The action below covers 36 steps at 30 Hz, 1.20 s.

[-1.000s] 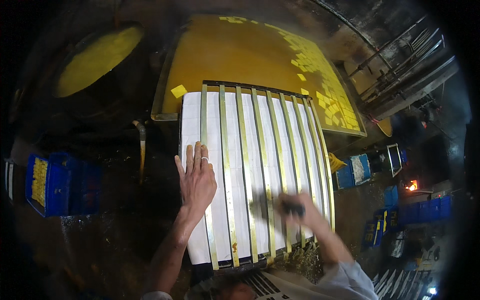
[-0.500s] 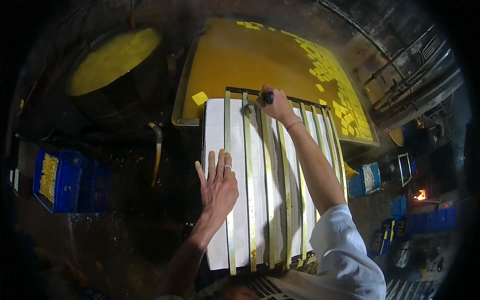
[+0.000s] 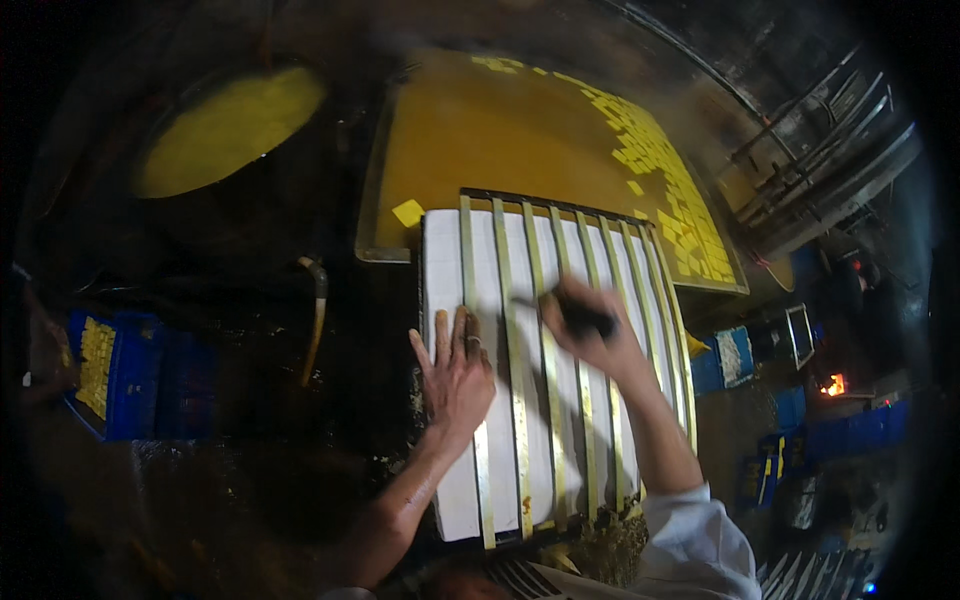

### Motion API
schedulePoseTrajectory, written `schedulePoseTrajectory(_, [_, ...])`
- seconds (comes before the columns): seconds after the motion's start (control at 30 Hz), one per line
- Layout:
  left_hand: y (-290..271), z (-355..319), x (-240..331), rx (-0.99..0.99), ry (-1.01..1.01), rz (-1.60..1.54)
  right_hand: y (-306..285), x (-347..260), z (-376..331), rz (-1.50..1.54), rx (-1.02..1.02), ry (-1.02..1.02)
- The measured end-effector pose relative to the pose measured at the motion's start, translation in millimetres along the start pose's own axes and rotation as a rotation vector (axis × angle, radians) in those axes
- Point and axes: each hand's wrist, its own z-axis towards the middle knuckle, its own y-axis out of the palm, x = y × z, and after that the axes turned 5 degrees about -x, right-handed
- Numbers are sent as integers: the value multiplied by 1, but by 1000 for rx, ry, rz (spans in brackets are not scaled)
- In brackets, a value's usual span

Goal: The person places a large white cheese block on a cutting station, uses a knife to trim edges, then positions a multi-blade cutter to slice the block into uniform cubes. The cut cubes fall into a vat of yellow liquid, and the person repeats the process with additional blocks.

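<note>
Gripping one knife (image 3: 590, 320), right hand (image 3: 612, 348), left hand (image 3: 458, 392) on one slatted frame (image 3: 520, 440)

Two bare hands, one left hand (image 3: 462, 388), one right hand (image 3: 606, 345). One finger ring (image 3: 471, 342) on the left. One dark-handled tool (image 3: 588, 321) in the right. One slatted rack (image 3: 550, 204), about eight slats (image 3: 519, 440), exact number unclear toward the right. One wide white slab (image 3: 500, 480) beneath. On the far side, one rectangular vat (image 3: 385, 254); along its right, dozens of yellow squares (image 3: 690, 228), too packed for exact count; at its near left corner, one lone yellow square (image 3: 408, 212). Far left, one round tub (image 3: 235, 190). Left, one bent pipe (image 3: 319, 310) and at least two blue crates (image 3: 130, 375). Right, at least three more and one fire (image 3: 832, 384).
</note>
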Motion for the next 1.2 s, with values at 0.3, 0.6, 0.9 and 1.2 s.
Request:
schedulePoseTrajectory(0.3, [1, 1, -11, -98, -20, 86, 42, 55, 28, -193, -57, 21])
schedulePoseTrajectory(0.6, [-1, 6, -5, -6, 46, -106, 2, -85, -107, 278, -307, 151])
schedulePoseTrajectory(0.9, [-5, -6, 11, -29, 34, -158, 39, 88, 171, -426, 191, -2])
schedulePoseTrajectory(1.2, [-51, -149, -2, -170, -130, -409, 95, -84, -116, -1, -209, 151])
